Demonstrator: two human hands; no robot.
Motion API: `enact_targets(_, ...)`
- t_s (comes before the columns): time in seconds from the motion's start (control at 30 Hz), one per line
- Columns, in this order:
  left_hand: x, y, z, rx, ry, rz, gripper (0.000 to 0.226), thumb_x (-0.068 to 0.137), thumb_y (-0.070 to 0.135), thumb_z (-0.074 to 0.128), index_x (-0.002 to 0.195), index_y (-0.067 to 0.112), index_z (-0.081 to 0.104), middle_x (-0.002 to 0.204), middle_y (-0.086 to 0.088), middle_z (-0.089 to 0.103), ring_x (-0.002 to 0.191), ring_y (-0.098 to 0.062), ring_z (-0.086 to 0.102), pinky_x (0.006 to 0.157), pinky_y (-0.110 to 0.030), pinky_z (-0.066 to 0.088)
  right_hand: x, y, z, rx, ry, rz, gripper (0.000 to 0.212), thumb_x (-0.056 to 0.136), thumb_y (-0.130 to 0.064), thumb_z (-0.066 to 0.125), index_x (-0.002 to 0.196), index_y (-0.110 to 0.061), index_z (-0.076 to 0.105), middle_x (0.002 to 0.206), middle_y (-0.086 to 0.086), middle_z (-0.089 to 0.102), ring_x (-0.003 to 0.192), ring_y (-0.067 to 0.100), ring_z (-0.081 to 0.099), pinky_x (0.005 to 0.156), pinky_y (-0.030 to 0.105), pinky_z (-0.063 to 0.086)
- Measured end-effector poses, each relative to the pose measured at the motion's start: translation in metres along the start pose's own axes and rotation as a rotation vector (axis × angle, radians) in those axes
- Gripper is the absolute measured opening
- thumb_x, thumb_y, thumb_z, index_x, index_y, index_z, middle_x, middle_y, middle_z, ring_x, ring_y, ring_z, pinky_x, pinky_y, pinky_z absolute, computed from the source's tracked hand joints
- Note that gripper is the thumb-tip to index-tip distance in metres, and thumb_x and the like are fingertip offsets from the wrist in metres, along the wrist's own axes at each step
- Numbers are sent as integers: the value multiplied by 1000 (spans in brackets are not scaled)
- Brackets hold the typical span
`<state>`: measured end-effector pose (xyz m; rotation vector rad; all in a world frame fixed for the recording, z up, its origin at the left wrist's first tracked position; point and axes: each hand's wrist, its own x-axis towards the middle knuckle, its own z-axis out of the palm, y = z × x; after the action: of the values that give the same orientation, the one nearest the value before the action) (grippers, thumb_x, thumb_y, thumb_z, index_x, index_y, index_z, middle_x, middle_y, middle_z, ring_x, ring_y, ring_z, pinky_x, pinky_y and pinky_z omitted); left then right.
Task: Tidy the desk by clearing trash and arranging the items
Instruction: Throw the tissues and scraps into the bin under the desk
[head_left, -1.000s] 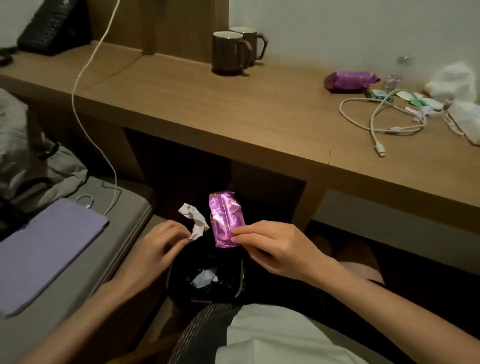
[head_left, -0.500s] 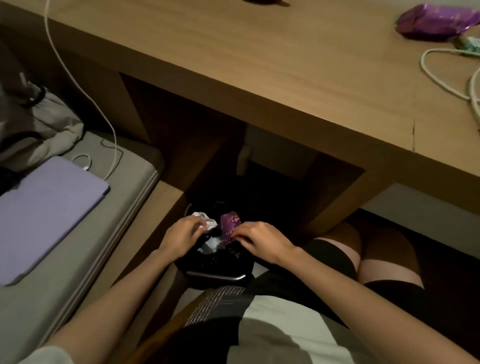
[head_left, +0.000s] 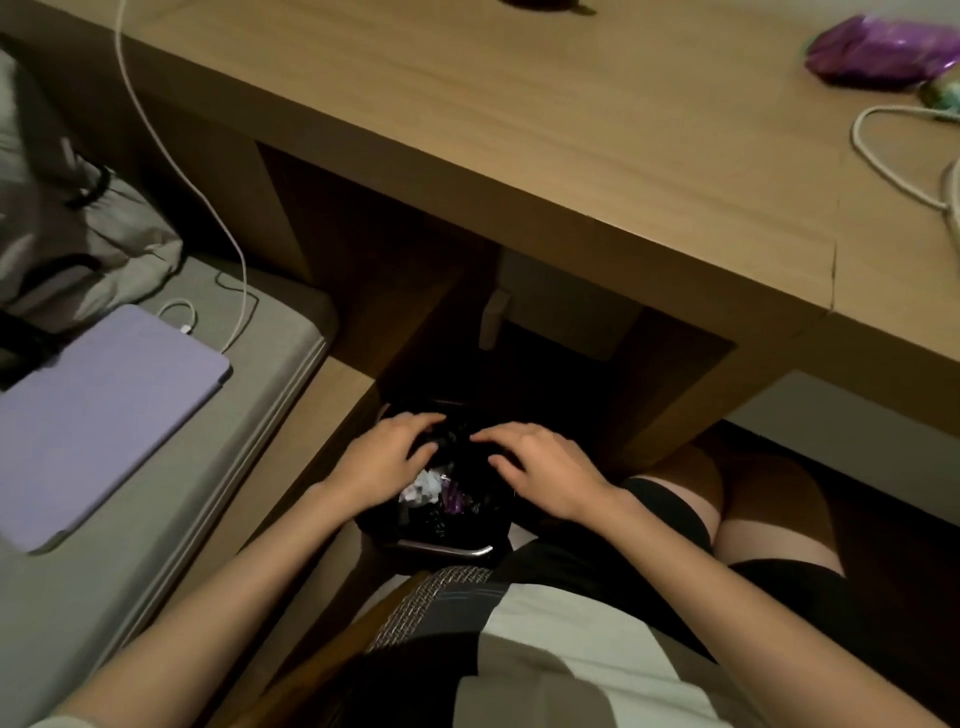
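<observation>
Where each hand pinched a scrap half a second ago, the purple wrapper (head_left: 455, 502) and crumpled tissue (head_left: 423, 488) now lie in the black bin (head_left: 447, 550) under the desk (head_left: 519, 130). The left hand (head_left: 384, 457) and right hand (head_left: 545, 467) hover above it, fingers spread, empty. A purple packet (head_left: 878, 49) and white cable (head_left: 883, 156) remain on top, past the overhanging desk edge.

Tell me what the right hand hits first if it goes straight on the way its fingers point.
Probably the left hand: the right hand points left across the trash bin, straight towards it. Depth is unclear, so the black liner between them could come first.
</observation>
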<state>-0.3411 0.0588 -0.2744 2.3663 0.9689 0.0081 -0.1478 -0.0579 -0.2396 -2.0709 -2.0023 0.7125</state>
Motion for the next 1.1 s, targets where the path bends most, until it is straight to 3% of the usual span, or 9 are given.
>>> enact_targets(0.23, -55, 114, -106, -105, 474, 240, 26, 95, 31, 50, 119, 33, 58, 100, 18, 64, 86, 0, 60, 73, -22, 47, -86, -54, -115, 111, 328, -148, 34, 97, -34, 49, 131, -39, 51, 119, -21, 63, 109, -3, 57, 88, 31, 53)
enact_targets(0.33, -65, 162, -143, -215, 622, 369, 23, 94, 22, 53, 115, 26, 63, 91, 15, 66, 85, -4, 63, 70, -19, 48, -118, -60, -158, 181, 531, -176, 32, 96, -28, 52, 127, -32, 57, 108, -19, 67, 101, -2, 62, 84, 30, 54)
enact_targets(0.43, -59, 207, -169, -275, 680, 483, 23, 94, 17, 54, 115, 22, 63, 93, 10, 67, 88, -7, 63, 73, -25, 52, -142, -50, -195, 202, 708, -152, 29, 94, -22, 54, 122, -24, 62, 100, -12, 70, 93, 4, 66, 80, 32, 56)
enact_targets(0.63, -8, 290, -188, -313, 638, 627, 24, 93, 20, 54, 116, 25, 60, 100, 12, 67, 90, -5, 61, 73, -24, 52, -178, -1, -254, 130, 982, 20, 23, 94, -21, 59, 116, -26, 65, 92, -13, 71, 82, 4, 67, 73, 33, 57)
enact_targets(0.83, 68, 358, -184, -213, 560, 696, 27, 93, 22, 54, 119, 24, 60, 110, 9, 64, 94, -3, 59, 79, -28, 53, -203, 57, -298, 4, 1075, 246, 25, 92, -17, 60, 116, -23, 64, 98, -8, 70, 80, 6, 64, 76, 32, 56)
enact_targets(0.97, 119, 390, -164, -92, 380, 717, 32, 92, 29, 56, 123, 24, 59, 123, 4, 60, 109, -6, 53, 89, -19, 40, -206, 100, -316, -62, 1054, 417, 24, 95, -22, 55, 117, -23, 63, 110, -3, 68, 94, 10, 58, 78, 28, 50)
enact_targets(1.1, 153, 412, -132, 94, 116, 741, 49, 87, 50, 55, 133, 33, 49, 135, 4, 49, 125, -12, 43, 103, -31, 37, -196, 136, -326, -32, 999, 543, 26, 97, -24, 50, 121, -25, 61, 119, -1, 64, 105, 12, 56, 81, 25, 44)
